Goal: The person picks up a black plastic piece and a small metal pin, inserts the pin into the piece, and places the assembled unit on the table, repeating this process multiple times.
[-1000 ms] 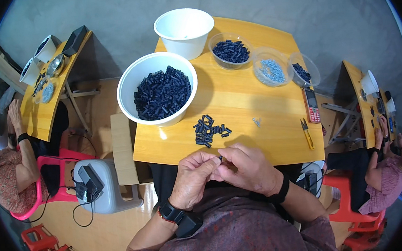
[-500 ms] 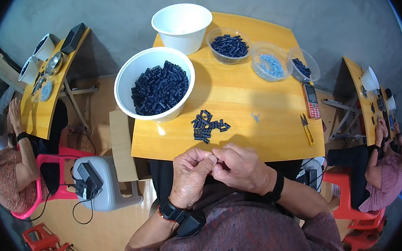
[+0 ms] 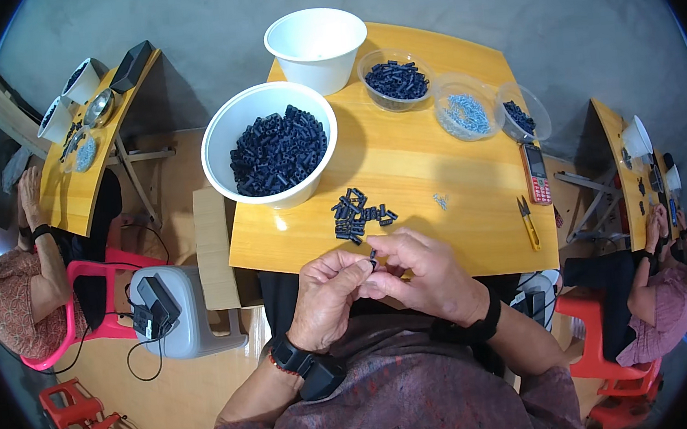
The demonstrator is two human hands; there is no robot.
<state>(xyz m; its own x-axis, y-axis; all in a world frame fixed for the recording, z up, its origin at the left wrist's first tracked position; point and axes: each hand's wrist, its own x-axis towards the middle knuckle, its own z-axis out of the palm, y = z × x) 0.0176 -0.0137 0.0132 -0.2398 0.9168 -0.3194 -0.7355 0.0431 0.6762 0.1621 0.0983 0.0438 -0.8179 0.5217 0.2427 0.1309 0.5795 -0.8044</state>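
Just off the table's front edge, my two hands meet around a small black plastic piece (image 3: 374,260). My left hand (image 3: 327,302) is closed, pinching the piece between thumb and forefinger. From the other side my right hand (image 3: 427,277) curls toward it, its forefinger at the top of the piece and its thumb lower. Whether a screw sits in the piece is too small to tell. Ahead of my hands lies a loose pile of black plastic pieces (image 3: 352,214). To the right of that pile are a few small silvery screws (image 3: 440,200).
On the yellow table (image 3: 405,168) stand a white bucket (image 3: 216,156) of black pieces, another white bucket (image 3: 318,65), and clear tubs of black pieces (image 3: 395,81) and screws (image 3: 465,114). A phone (image 3: 536,173) and yellow-handled snips (image 3: 530,227) lie right. People sit at tables on both sides.
My right fingers have loosened and spread from a tight pinch against the left hand, and the black piece now shows between the fingertips. The view has shifted slightly.
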